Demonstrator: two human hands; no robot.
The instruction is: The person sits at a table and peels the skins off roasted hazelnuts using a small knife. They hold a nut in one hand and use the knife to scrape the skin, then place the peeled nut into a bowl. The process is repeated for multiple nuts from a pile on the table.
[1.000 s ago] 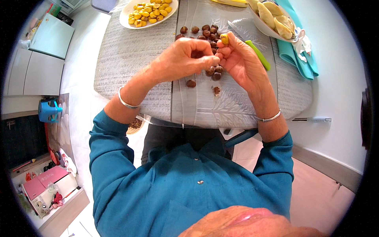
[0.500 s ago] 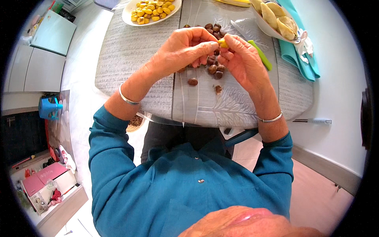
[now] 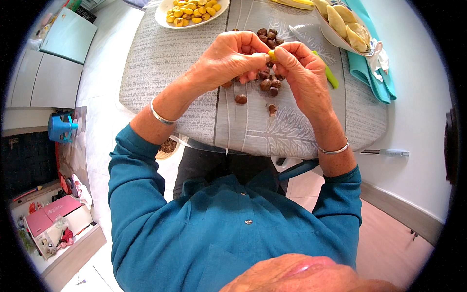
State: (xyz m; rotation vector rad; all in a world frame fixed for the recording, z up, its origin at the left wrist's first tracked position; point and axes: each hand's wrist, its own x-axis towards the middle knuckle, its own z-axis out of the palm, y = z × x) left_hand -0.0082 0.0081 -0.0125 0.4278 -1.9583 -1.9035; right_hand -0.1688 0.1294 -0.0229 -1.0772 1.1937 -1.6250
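A yellow chestnut kernel (image 3: 273,55) sits between the fingertips of both hands, above the table. My left hand (image 3: 233,59) pinches it from the left, fingers curled. From the other side my right hand (image 3: 302,70) grips it between thumb and fingers. Beneath and around the hands lie several brown chestnuts (image 3: 265,84), partly hidden by the fingers. One chestnut (image 3: 241,99) lies alone nearer to me, and a small broken piece of shell (image 3: 272,110) rests to its right. A knife with a green handle (image 3: 332,78) lies just beyond my right hand, its pale blade pointing away.
On the grey patterned table (image 3: 170,78), a white plate (image 3: 160,18) of yellow kernels stands far left. A bowl (image 3: 335,43) of dumplings is far right, beside a teal cloth (image 3: 374,82) and a crumpled white tissue (image 3: 379,61). Yellow bananas (image 3: 294,4) lie at the far edge.
Both hands stay together on the kernel, with small shifts of the fingers. The whole view has shifted slightly, so the plate and bowl sit a little higher and further right.
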